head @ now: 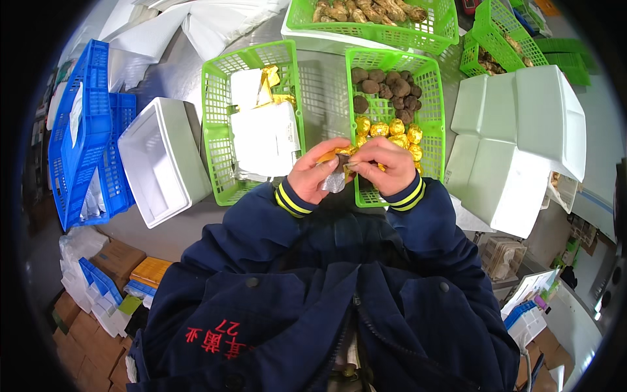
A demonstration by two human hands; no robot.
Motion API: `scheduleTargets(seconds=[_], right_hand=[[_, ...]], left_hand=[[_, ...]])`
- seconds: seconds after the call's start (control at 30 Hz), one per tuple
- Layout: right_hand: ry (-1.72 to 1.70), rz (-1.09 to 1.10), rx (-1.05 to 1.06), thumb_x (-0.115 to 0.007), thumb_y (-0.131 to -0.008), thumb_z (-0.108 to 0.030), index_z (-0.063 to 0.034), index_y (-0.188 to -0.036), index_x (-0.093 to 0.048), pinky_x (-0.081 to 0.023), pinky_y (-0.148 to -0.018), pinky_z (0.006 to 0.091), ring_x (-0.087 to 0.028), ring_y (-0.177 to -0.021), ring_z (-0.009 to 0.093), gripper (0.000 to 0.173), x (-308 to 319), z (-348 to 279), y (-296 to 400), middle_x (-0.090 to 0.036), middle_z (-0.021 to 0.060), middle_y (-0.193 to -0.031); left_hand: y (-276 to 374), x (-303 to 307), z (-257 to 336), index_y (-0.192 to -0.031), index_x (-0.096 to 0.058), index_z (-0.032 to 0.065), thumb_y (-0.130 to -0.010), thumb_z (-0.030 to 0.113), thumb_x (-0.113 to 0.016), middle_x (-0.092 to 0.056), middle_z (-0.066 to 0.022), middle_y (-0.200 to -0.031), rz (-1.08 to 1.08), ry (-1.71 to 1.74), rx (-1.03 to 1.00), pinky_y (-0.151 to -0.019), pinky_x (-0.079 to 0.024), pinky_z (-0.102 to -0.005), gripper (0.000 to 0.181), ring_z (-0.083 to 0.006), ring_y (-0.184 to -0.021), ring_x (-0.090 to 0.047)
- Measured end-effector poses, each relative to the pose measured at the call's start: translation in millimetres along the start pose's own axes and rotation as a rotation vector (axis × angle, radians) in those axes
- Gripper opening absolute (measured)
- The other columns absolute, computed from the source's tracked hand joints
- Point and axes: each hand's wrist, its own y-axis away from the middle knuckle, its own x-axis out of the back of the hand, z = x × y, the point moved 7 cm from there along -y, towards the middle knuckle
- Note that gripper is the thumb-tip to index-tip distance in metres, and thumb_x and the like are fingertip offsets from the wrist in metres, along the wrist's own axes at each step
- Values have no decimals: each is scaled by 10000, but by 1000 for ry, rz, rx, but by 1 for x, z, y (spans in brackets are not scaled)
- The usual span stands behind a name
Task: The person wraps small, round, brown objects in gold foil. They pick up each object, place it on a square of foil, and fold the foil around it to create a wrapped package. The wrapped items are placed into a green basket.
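Observation:
My left hand (pixel 313 171) grips a piece of gold foil (pixel 334 182), its silver inner side turned up. My right hand (pixel 389 164) pinches the foil's other edge between thumb and fingertips. Something dark brown shows in the foil, but the fingers hide most of it. Both hands are over the near left edge of a green plastic basket (pixel 437 122). Its far part holds dark brown truffles (pixel 400 88); nearer lie several gold-foil-wrapped balls (pixel 379 129), some hidden by my right hand.
Left stands another green basket (pixel 215 122) with white packs (pixel 264 139) and gold foil sheets (pixel 269 81). A white foam box (pixel 161 161) and blue crates (pixel 93 147) are farther left. Stacked foam boxes (pixel 494 147) stand right. A basket (pixel 338 29) of mushrooms (pixel 367 11) is at the back.

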Motion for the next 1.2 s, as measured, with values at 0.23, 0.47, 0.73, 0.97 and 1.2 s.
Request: scheduleTargets(seconds=[0.23, 0.47, 0.73, 0.97, 1.2], right_hand=[[-524, 15, -545, -709, -749, 42, -26, -814, -511, -444, -610, 175, -527, -673, 39, 219, -24, 54, 20, -538, -7, -743], [-417, 12, -588, -773, -697, -29, -28, -753, -549, -442, -548, 179, -515, -603, 33, 231, -31, 63, 23, -560, -19, -671], [-546, 105, -497, -632, -781, 41, 24, -942, -587, -505, -699, 231, -594, -822, 99, 167, -28, 38, 16, -603, 51, -849], [453, 40, 311, -719, -609, -33, -69, -984, -634, -457, -678, 336, -497, -714, 243, 386, -38, -26, 21, -505, 64, -823], [301, 235, 113, -687, -701, -22, -28, -813, -637, -468, -621, 330, -551, -673, 262, 123, -27, -19, 5, -581, 92, -748]], left_hand=[[9, 7, -6, -1301, -418, -27, -983, 398, -345, -501, -132, -1241, 93, 7, 191, -925, -434, -340, 536, -189, -1095, -520], [4, 23, -7, -1283, -448, -39, -901, 125, -576, -555, -98, -1176, 119, -376, 113, -914, -421, -262, 435, -140, -1061, -527], [-1, 41, -1, -1207, -479, -26, -866, 83, -567, -583, -117, -1080, 287, -299, 95, -868, -456, -313, 368, -190, -979, -572], [-4, 23, 12, -1147, -407, 47, -902, 113, -482, -564, -175, -1076, 283, 162, 6, -873, -480, -417, 265, -301, -996, -583], [-4, 22, 3, -1066, -427, 132, -880, 72, -543, -533, -153, -1207, 299, 49, 29, -830, -482, -384, 227, -231, -994, -568]])
